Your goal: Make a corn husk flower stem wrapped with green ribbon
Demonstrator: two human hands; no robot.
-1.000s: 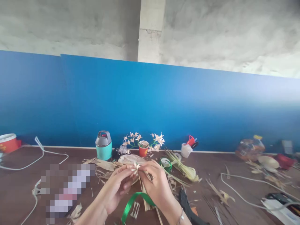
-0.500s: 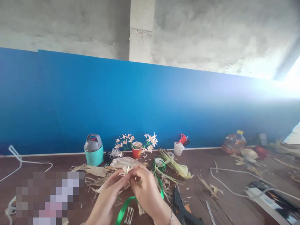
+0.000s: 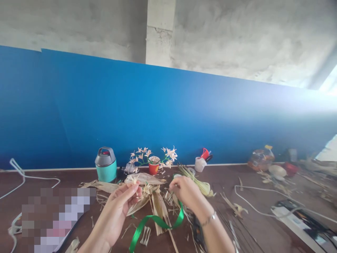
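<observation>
My left hand [image 3: 119,203] pinches a small pale flower [image 3: 134,179], apparently of dried husk, upright between thumb and fingertips. My right hand [image 3: 186,192] is curled with its fingers pointing down beside the green ribbon [image 3: 158,220]; what its fingertips grip, if anything, is hidden. Between the hands, another pale flower [image 3: 147,189] lies on dry husks [image 3: 159,207]. Below my right forearm, a black glue gun [image 3: 198,230] is partly covered.
A red cup [image 3: 153,169] with flower sprays stands at the back, left of a white cup of tools [image 3: 200,164]. A teal container [image 3: 106,172] is at back left. A green stalk bundle [image 3: 201,184] lies behind my right hand. White cables [image 3: 252,207] cross the right side.
My hands have parted. The left moved slightly left with the flower; the right moved right and up to the scraps by the ribbon, its forearm now over the glue gun.
</observation>
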